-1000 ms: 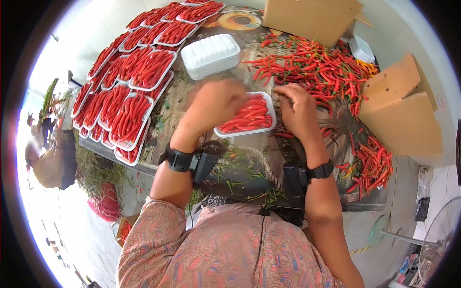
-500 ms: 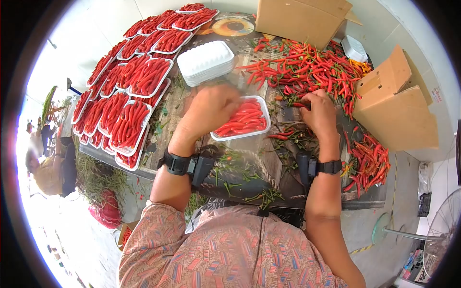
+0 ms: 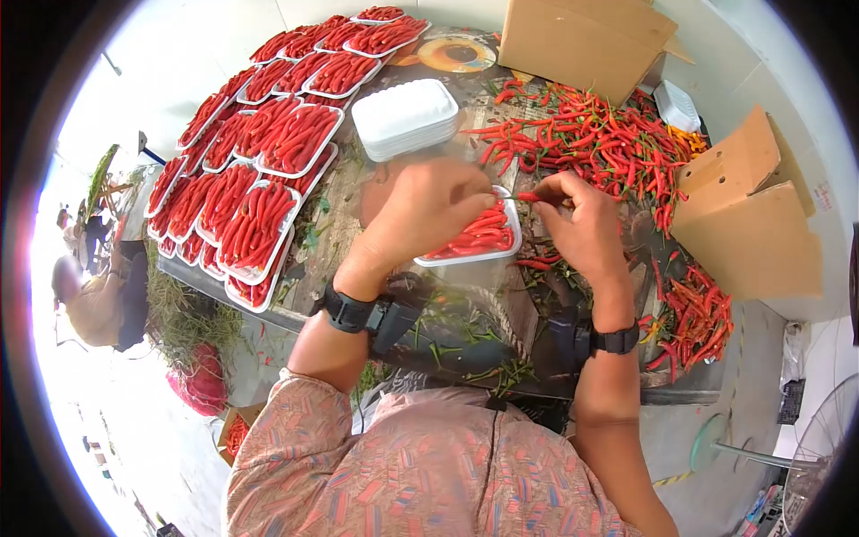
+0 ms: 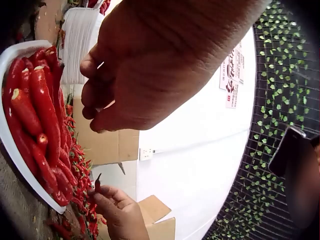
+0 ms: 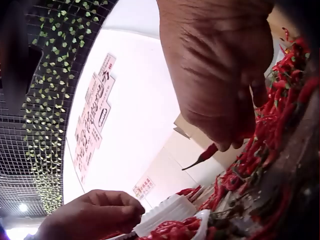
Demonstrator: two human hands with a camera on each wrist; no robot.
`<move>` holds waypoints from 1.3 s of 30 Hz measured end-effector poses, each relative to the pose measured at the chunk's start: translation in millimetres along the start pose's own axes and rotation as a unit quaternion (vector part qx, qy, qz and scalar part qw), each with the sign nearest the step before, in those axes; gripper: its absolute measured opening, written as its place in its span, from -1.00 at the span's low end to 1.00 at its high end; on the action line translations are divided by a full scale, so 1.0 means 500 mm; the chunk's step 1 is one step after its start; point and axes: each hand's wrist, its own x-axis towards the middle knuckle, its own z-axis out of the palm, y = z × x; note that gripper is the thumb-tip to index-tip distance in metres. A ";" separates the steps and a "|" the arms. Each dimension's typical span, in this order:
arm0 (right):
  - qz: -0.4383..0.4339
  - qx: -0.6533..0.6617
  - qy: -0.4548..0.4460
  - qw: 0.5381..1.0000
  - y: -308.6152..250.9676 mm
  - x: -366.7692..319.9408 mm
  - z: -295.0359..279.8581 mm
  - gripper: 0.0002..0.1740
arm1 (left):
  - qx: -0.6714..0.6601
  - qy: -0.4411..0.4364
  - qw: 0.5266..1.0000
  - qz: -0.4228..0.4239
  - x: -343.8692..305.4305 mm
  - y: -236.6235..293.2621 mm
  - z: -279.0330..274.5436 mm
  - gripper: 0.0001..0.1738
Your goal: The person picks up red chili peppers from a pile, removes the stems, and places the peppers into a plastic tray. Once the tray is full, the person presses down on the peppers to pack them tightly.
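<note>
My right hand (image 3: 586, 224) pinches a single red chili pepper (image 3: 530, 196) between thumb and fingertips, just right of a white foam tray (image 3: 514, 234). The chili's thin dark stem (image 5: 192, 164) sticks out from the fingers toward the left hand. Over the tray's far left part, my left hand (image 3: 425, 210) has its fingers curled, with its fingertips close to the stem in the head view. Nothing shows between those fingers in the left wrist view. Red stemless chilies (image 4: 42, 115) lie lengthwise in the tray, partly covered by the left hand in the head view.
Filled chili trays (image 3: 259, 228) are stacked along the left. Behind the left hand stands a stack of white trays (image 3: 407, 121). A loose chili pile (image 3: 591, 134) spreads at the back right, a smaller pile (image 3: 693, 318) nearer. Cardboard boxes (image 3: 747, 215) border the right side.
My right hand went from beside the tray right to the loose pile, then came back left with a chili. The left hand stayed over the tray, shifting slightly right.
</note>
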 end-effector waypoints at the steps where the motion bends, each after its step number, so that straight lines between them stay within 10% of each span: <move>1: 0.001 0.002 -0.001 1.000 -0.005 -0.001 0.006 -0.80 | -0.003 -0.003 1.000 -0.010 -0.002 0.006 0.003 -0.87; 18: -0.017 0.121 -0.086 0.989 -0.001 -0.002 -0.002 -0.78 | -0.071 -0.084 0.994 0.024 -0.008 0.009 -0.007 -0.86; 23: -0.001 0.131 -0.055 0.990 0.023 0.002 -0.002 -0.78 | -0.227 -0.262 0.930 0.125 -0.016 0.025 -0.025 -0.85; 25: -0.008 0.116 -0.051 0.992 0.012 0.001 0.003 -0.79 | -0.183 -0.231 0.946 0.136 -0.013 0.015 -0.027 -0.85; 27: -0.020 0.124 -0.046 0.991 -0.003 -0.003 0.012 -0.79 | -0.102 -0.035 0.994 -0.030 -0.011 0.017 -0.023 -0.86; 39: -0.045 0.143 -0.038 0.988 -0.021 -0.010 0.039 -0.80 | -0.089 -0.075 0.992 -0.050 -0.010 -0.005 -0.035 -0.83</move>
